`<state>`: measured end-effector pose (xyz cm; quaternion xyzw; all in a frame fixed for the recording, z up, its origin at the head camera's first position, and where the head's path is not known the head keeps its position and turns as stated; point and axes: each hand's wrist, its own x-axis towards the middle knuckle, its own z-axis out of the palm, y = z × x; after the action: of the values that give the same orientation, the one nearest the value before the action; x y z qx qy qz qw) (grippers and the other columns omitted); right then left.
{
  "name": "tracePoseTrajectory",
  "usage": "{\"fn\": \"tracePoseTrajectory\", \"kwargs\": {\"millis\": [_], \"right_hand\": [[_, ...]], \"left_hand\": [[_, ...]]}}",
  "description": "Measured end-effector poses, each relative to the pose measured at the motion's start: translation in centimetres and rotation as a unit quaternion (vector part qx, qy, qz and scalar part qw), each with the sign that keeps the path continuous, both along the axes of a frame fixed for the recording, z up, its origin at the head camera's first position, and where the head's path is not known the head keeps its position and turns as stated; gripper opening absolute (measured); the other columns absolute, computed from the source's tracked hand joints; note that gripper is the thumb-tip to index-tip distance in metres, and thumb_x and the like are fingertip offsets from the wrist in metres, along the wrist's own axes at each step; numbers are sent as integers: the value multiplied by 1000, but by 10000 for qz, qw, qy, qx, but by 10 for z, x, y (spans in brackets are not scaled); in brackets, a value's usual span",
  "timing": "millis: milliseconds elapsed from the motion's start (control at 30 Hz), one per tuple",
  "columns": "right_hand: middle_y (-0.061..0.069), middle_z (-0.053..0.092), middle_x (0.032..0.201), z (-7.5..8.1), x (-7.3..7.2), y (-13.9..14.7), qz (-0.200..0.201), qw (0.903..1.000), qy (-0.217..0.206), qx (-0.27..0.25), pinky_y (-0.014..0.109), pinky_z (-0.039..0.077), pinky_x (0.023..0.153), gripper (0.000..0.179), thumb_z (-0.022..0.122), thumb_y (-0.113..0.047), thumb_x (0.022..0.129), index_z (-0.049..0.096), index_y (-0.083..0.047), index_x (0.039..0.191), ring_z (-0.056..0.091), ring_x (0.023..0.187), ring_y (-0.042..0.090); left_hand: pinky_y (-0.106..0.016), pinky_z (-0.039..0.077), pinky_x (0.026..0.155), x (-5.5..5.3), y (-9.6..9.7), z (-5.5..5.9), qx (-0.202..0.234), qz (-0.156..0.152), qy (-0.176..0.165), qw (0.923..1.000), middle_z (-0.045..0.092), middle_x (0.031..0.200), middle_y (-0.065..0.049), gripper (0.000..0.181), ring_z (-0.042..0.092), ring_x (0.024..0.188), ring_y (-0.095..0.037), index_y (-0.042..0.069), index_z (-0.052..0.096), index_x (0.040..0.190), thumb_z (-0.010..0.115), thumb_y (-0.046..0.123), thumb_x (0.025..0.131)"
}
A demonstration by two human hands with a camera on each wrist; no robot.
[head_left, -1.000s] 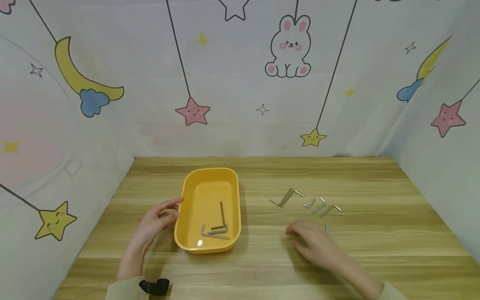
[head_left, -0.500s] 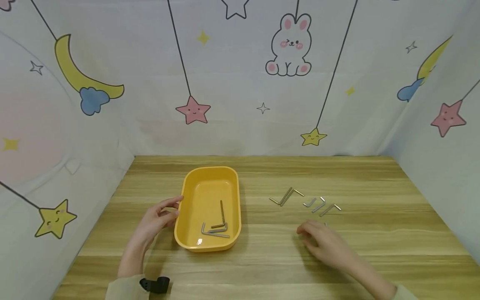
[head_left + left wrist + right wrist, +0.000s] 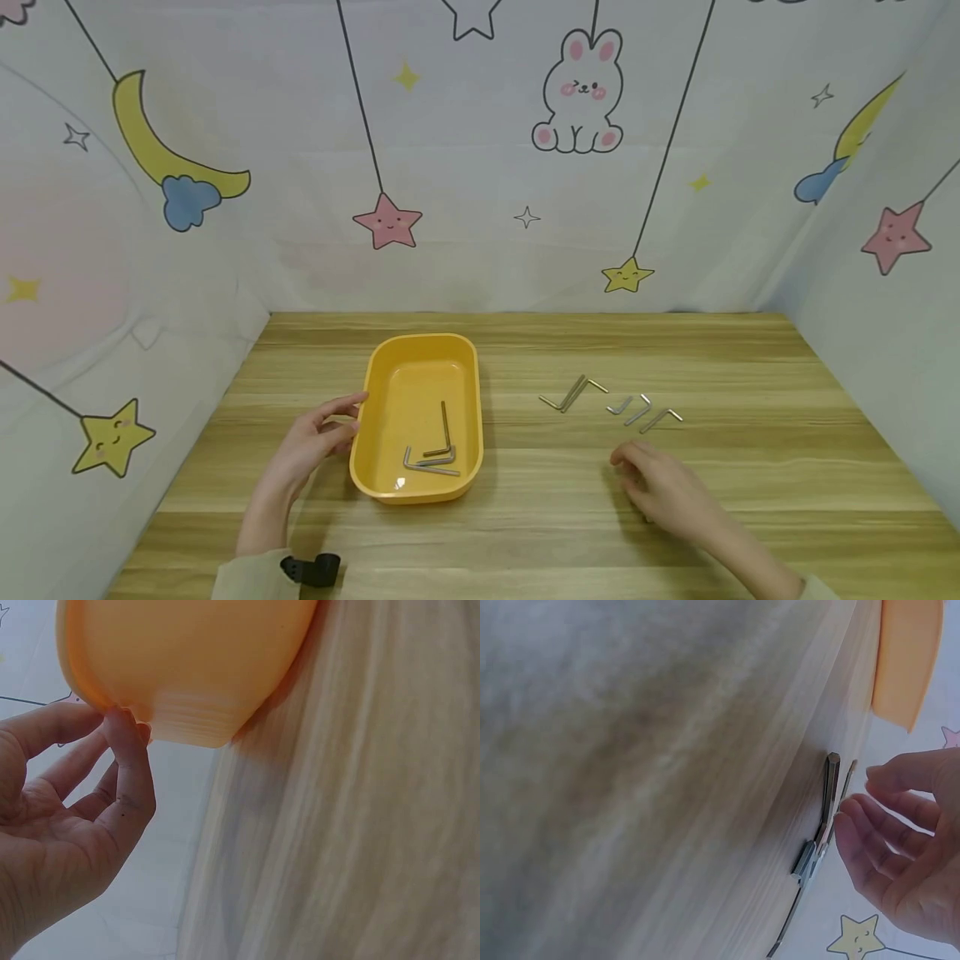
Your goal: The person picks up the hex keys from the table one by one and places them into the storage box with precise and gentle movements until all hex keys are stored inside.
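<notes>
A yellow plastic tray (image 3: 412, 387) stands left of centre, with three L-shaped hex keys inside: a bronze key (image 3: 446, 429) and two greyish ones. At its left rim, my left hand (image 3: 311, 437) pinches the edge between thumb and fingers, as the left wrist view also shows. My right hand (image 3: 663, 492) hovers low over the table, fingers loosely bent, with a gap between thumb and fingertips and nothing seen in it. Just beyond lie silver hex keys (image 3: 639, 412). In the right wrist view, a hex key (image 3: 829, 791) lies near the fingertips. A small tip peeks out beneath this hand.
Two bronze hex keys (image 3: 573, 395) lie farther back, between the tray and the silver ones. The wood-grain table (image 3: 525, 517) meets a white patterned cloth (image 3: 480, 275) at its back and sides. A black wrist device (image 3: 311, 571) sits at the left sleeve.
My right hand has shifted rightward over the table, covering the hex key that showed behind it. The left hand and tray have stayed in place.
</notes>
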<state>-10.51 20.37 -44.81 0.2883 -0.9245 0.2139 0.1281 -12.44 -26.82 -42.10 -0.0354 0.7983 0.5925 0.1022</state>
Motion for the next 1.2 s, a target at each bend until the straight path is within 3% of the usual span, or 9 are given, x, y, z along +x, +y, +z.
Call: {"fn": "tracePoseTrajectory", "kwargs": {"millis": [300,633,800,967,1200], "right_hand": [[-9,52,73,6,5,2,-949,9927,-722,183,18,40,52,30,74,3,68,64,-9,94,43,62,-2],[-5,53,71,11,8,2,-1505,9825,-1048,337,20,39,52,19,75,-3,72,62,-9,84,46,61,5],[-4,53,70,11,9,2,-1603,9781,-1262,408,21,38,52,15,74,-6,73,61,-10,80,45,60,6],[-2,56,75,9,8,2,-1558,9796,-1196,425,21,41,54,17,75,-6,71,65,-8,85,48,63,6],[-4,49,73,8,8,-2,-1495,9789,-1307,475,20,34,51,24,73,-3,69,65,-8,91,42,62,6]], "left_hand": [[-24,53,79,0,-1,-1,0,15,22,10000,46,130,-18,50,60,87,-5,9,44,144,57,15,96],[-24,53,78,0,0,0,66,-20,72,10000,45,130,-19,51,59,86,-5,7,43,145,57,15,96],[-24,53,80,0,-1,-1,0,5,43,10000,46,129,-17,49,60,89,-6,9,45,143,57,15,96],[-22,53,81,0,0,-3,-46,-19,34,10000,46,129,-17,49,61,90,-6,10,46,143,58,16,96],[-23,53,80,0,-1,-2,-23,-22,19,10000,46,128,-16,50,60,89,-6,10,45,144,58,17,96]]}}
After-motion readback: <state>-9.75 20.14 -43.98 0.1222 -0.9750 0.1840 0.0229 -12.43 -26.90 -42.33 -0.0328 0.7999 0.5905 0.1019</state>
